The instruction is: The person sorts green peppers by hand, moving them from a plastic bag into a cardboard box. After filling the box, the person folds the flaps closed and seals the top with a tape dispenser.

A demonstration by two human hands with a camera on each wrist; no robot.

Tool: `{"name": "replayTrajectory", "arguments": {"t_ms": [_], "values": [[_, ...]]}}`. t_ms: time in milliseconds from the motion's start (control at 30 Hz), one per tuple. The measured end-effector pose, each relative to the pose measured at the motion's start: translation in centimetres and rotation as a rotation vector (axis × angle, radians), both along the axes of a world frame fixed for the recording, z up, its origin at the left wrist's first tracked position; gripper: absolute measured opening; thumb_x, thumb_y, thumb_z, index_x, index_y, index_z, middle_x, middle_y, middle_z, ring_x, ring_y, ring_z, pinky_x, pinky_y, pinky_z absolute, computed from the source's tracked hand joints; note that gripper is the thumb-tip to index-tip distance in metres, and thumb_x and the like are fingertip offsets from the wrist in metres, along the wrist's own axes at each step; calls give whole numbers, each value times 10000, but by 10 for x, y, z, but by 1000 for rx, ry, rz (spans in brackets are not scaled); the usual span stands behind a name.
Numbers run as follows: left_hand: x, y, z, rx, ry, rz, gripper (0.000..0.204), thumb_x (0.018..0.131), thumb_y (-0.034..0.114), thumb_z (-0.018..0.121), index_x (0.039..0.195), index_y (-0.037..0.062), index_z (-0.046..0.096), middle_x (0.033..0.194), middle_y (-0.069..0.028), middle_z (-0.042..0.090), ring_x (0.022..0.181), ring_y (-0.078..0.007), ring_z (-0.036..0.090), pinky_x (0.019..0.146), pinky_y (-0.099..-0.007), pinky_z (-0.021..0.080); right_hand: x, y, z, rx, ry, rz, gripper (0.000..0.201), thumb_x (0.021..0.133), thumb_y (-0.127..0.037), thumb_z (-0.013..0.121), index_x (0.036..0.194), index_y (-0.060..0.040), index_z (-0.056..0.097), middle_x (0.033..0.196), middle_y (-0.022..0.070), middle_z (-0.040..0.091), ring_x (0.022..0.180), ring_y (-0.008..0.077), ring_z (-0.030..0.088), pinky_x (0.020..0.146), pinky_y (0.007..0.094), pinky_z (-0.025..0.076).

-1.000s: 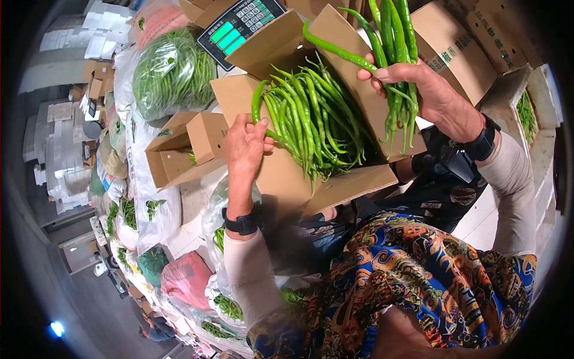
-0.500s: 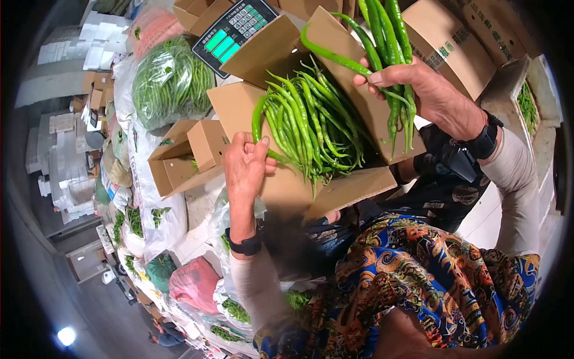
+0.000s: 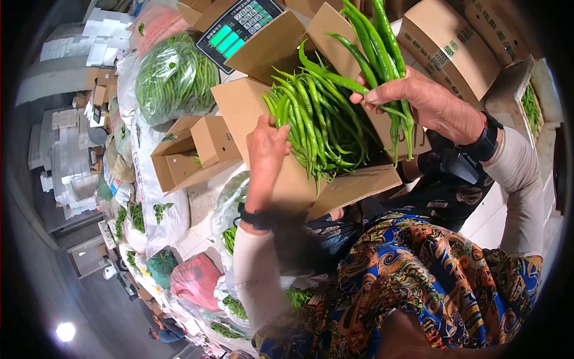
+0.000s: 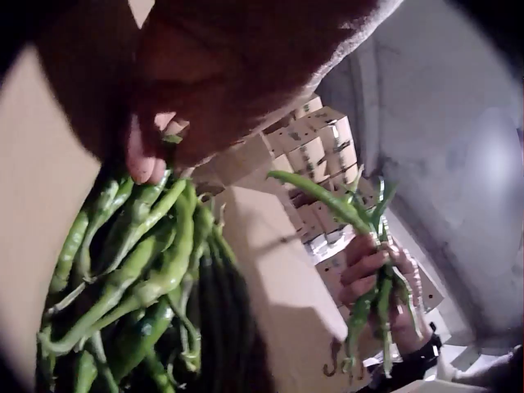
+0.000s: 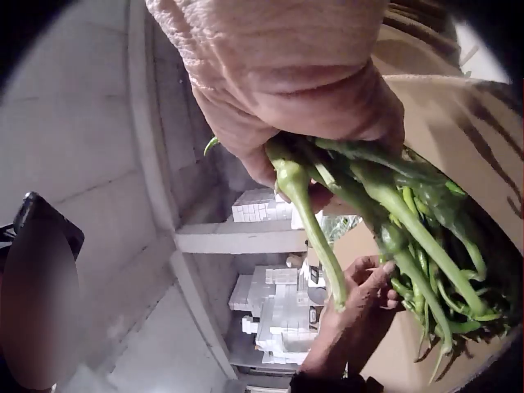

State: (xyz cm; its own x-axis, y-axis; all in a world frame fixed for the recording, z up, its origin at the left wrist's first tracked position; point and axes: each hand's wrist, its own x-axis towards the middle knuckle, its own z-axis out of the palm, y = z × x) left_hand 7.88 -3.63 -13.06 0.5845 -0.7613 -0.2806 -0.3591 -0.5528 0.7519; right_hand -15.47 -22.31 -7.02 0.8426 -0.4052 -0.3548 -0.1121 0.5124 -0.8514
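Long green chili peppers (image 3: 320, 128) lie in a pile inside an open cardboard box (image 3: 353, 191). At the pile's left edge my left hand (image 3: 267, 146) pinches a green chili pepper between thumb and curled fingers; the left wrist view shows its fingertip (image 4: 146, 170) right against the peppers. Above the box's right side, my right hand (image 3: 430, 102) grips a bunch of green chili peppers (image 3: 373, 48) by their stem ends. One curved pepper (image 3: 327, 73) sticks out from that bunch to the left, over the pile. The right palm hides part of the bunch.
A scale with lit green displays (image 3: 227, 40) stands behind the box. To the left are a clear bag of peppers (image 3: 176, 81) and a smaller open carton (image 3: 194, 152). More cartons (image 3: 448, 48) stand at the right, and a pink sack (image 3: 194, 282) lies lower left.
My left hand has moved right and slightly up, closer against the pile. My right hand's bunch has tilted and come slightly lower, with its stray pepper now over the pile.
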Motion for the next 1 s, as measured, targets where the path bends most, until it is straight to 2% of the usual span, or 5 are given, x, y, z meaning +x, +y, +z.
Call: {"name": "replayTrajectory", "arguments": {"t_ms": [200, 267, 367, 533, 1000], "values": [[-16, -17, 7, -125, -934, -186, 380, 821, 242, 707, 1059, -26, 579, 896, -170, 612, 686, -272, 605, 625, -384, 479, 1, 10, 2, 36, 22, 35, 479, 781, -91, 678, 1209, -20, 475, 1050, 71, 577, 997, 169, 621, 829, 294, 482], [-27, -23, 25, -118, -729, -137, 362, 858, 264, 681, 1097, 10, 584, 985, -139, 599, 742, -195, 594, 605, -316, 467, 1, 14, 1, 55, -12, 61, 497, 780, -77, 677, 1225, -21, 464, 1059, 67, 567, 1003, 171, 621, 839, 294, 480], [-47, -27, 40, -352, 864, 33, 281, 952, 294, 568, 1050, 30, 577, 915, -37, 608, 761, -88, 568, 566, -199, 398, 7, 23, -3, 96, -76, 135, 555, 779, -39, 665, 1279, -18, 425, 1055, 57, 567, 1020, 180, 620, 857, 299, 478], [-33, -30, 35, -462, 987, 107, 188, 937, 233, 580, 1034, 73, 568, 862, -8, 605, 738, -70, 555, 610, -194, 410, 13, 17, -15, 7, -45, 221, 451, 793, -61, 657, 1215, -26, 501, 1042, 71, 623, 962, 161, 612, 794, 307, 492], [-41, -37, 39, -367, 384, 117, 328, 870, 262, 689, 1060, 6, 612, 882, -43, 618, 729, -114, 587, 622, -214, 457, 24, 11, -13, 175, -165, 118, 357, 786, -29, 656, 1126, 17, 557, 1016, 83, 630, 937, 152, 614, 822, 273, 518]]}}
